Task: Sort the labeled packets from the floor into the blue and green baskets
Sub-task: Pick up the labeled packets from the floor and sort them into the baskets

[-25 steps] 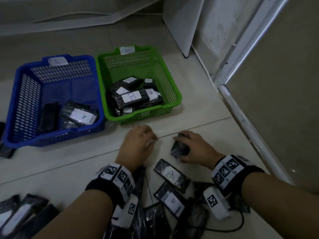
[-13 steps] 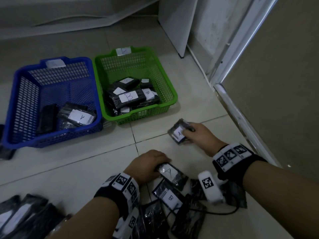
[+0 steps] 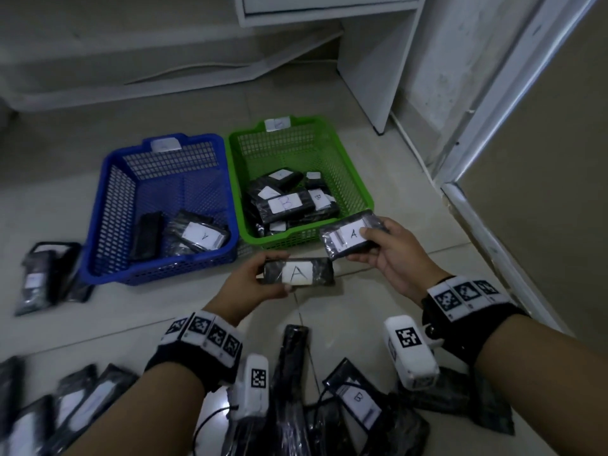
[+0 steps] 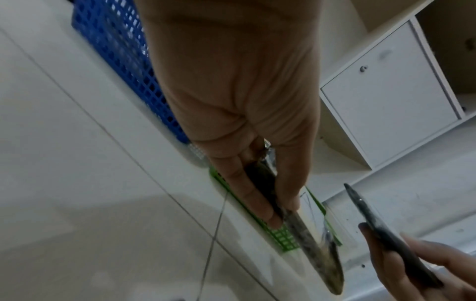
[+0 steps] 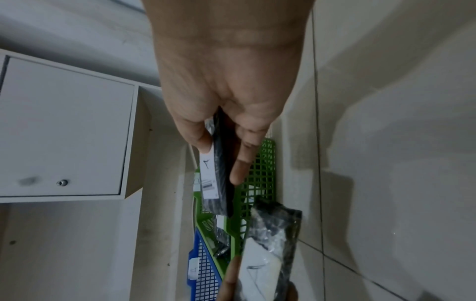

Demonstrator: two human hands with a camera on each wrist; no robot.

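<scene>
My left hand [image 3: 251, 278] has its grip clamped on one packet marked A [image 3: 298, 273], thumb on top and fingers beneath, held above the floor [image 3: 378, 153] just in front of the blue basket [image 3: 98, 225] and green basket [image 3: 358, 189]. My right hand [image 3: 391, 255] pinches a second A packet [image 3: 348, 236] over the green basket's near rim. More packets [image 3: 357, 403] lie on the floor by my wrists.

Pale tiled floor [image 3: 204, 110] with dark grout lines; white cabinet [image 3: 329, 14] stands against the wall; dim light.
</scene>
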